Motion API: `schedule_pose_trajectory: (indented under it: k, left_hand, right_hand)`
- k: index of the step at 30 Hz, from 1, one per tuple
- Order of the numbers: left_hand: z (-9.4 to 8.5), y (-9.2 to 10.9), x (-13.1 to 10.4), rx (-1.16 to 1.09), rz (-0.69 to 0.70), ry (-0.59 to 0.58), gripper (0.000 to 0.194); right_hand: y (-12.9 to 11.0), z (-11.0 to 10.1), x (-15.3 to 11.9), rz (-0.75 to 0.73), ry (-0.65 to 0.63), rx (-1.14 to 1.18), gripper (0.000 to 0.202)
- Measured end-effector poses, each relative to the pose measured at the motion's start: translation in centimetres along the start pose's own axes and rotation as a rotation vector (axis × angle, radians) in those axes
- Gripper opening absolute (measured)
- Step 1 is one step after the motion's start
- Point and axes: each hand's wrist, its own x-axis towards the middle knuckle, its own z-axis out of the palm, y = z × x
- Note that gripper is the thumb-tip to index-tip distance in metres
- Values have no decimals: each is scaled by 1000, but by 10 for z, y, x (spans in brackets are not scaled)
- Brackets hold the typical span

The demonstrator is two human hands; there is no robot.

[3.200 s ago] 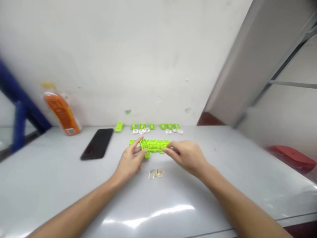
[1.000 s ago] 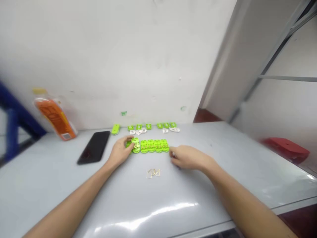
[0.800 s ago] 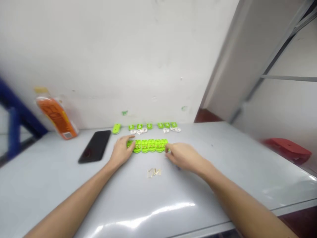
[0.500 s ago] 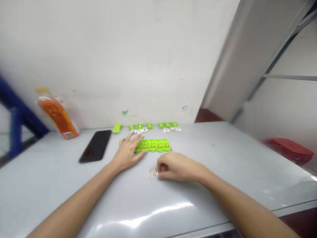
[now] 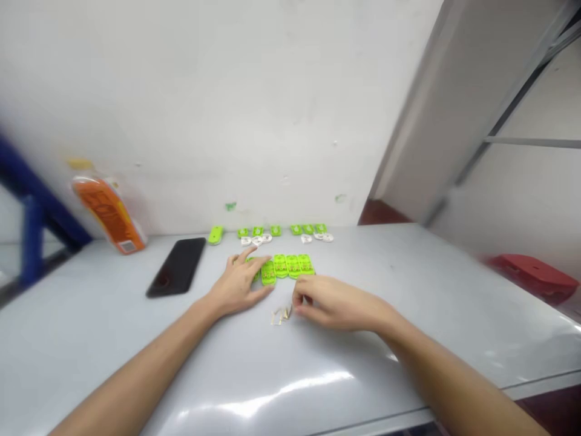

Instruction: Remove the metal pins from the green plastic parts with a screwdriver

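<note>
Several bright green plastic casings form a row on the table, with small brass-coloured details inside. One green casing sits a little closer to me than its neighbours. My left hand is open, fingers spread over the row's left end, partly hiding the casings there; its thumb lies near the offset one. Below the row, my right hand is closed in a pinch at a few thin brass-coloured metal strips. A small strip shows at its fingertips, largely hidden.
Along the wall stand small green parts and white oval pieces, plus a longer green casing. A black phone and an orange bottle with a yellow cap are at left. A red stool stands beyond the right edge.
One green casing has slid toward me out of the row. My left hand has shifted slightly with its fingers drawn in; my right fingertips have moved slightly right and up.
</note>
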Motion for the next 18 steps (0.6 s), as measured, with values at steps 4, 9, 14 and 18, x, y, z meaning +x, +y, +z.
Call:
schedule_pose_trajectory:
  k: [4, 9, 14, 18]
  left_hand:
    - [-2, 3, -1, -17, 13, 52, 56]
    - [-9, 10, -3, -53, 6, 172, 50]
    - [-14, 22, -8, -298, -80, 251, 55]
    - [-12, 35, -12, -660, -251, 158, 72]
  right_hand:
    - [2, -15, -1, -29, 7, 343, 14]
    - [11, -6, 11, 27, 33, 817, 21]
    - [17, 8, 22, 110, 179, 881, 23]
    - [14, 4, 21, 140, 256, 905, 24]
